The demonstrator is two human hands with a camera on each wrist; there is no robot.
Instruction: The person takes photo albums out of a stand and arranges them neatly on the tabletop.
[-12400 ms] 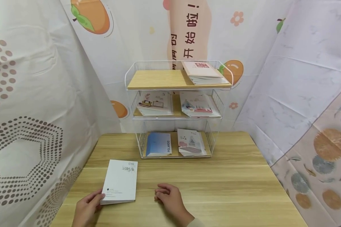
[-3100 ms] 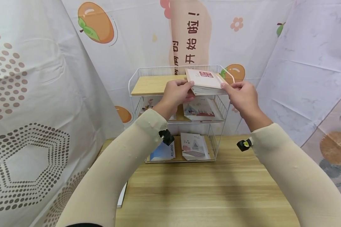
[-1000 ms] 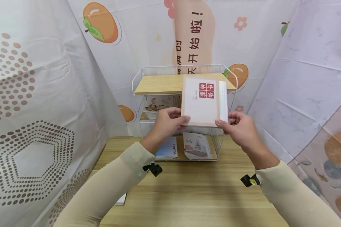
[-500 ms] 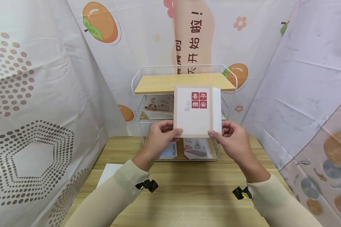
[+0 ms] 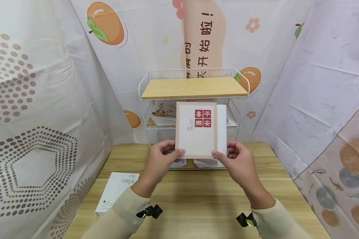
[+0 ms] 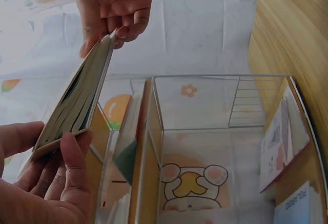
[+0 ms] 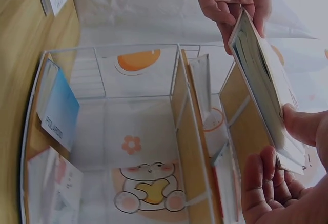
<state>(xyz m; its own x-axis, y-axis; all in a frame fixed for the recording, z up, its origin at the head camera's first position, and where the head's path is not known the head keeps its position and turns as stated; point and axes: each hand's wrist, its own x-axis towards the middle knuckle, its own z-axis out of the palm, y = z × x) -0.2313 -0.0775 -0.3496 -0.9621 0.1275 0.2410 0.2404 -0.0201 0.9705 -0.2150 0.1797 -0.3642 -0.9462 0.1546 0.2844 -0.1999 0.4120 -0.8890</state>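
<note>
In front of the white wire rack [image 5: 194, 97], both hands hold a beige-covered book [image 5: 194, 141] with four red character squares on its front. At its lower left corner, my left hand [image 5: 161, 161] grips it, thumb on the cover. My right hand [image 5: 240, 162] pinches the lower right side, where white page edges [image 5: 221, 129] show. The left wrist view shows the book's thick block of pages [image 6: 77, 98] side-on between the two hands. From the right wrist, the book [image 7: 259, 75] appears tilted, its pages slightly fanned.
A white book [image 5: 115, 189] lies on the table's left, partly behind the left sleeve. The rack's top board [image 5: 194, 87] is bare. Its middle tier holds books, including one with a yellow picture [image 5: 164, 113]. Below sit a blue POLAROID book [image 7: 61, 111] and a pale illustrated book [image 7: 54, 188].
The beige book, earlier on the top board's right side, has been taken off by both hands and brought down and toward me. The left hand earlier touched the white book on the table.
</note>
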